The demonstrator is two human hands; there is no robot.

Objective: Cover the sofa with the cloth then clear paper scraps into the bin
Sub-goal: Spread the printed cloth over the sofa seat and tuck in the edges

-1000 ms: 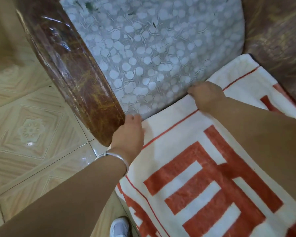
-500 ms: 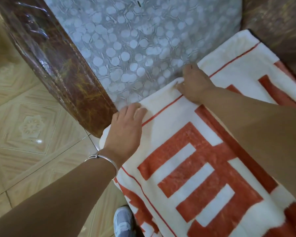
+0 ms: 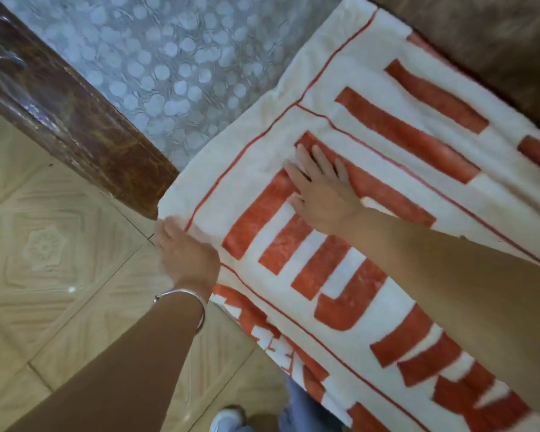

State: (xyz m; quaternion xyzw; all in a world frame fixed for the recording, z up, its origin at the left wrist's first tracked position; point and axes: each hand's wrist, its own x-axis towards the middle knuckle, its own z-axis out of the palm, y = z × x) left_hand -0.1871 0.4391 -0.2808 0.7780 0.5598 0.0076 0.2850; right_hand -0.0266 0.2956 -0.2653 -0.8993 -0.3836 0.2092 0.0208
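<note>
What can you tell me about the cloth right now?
The cloth is a plush white blanket with orange-red block shapes and a thin red border line. It lies spread over the right part of the sofa seat, leaving its dotted grey cover bare on the left, its front hanging toward the floor. The right hand presses flat on it, fingers straight; the left hand is at its front corner by the brown armrest, grip too blurred to tell.

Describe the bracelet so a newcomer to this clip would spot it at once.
Start at the white plush cloth with orange-red blocks spread over the grey dotted sofa seat. At its near-left corner, beside the brown sofa arm, sits the left hand; the thin silver bangle circles that wrist. The right wrist is bare.
</note>
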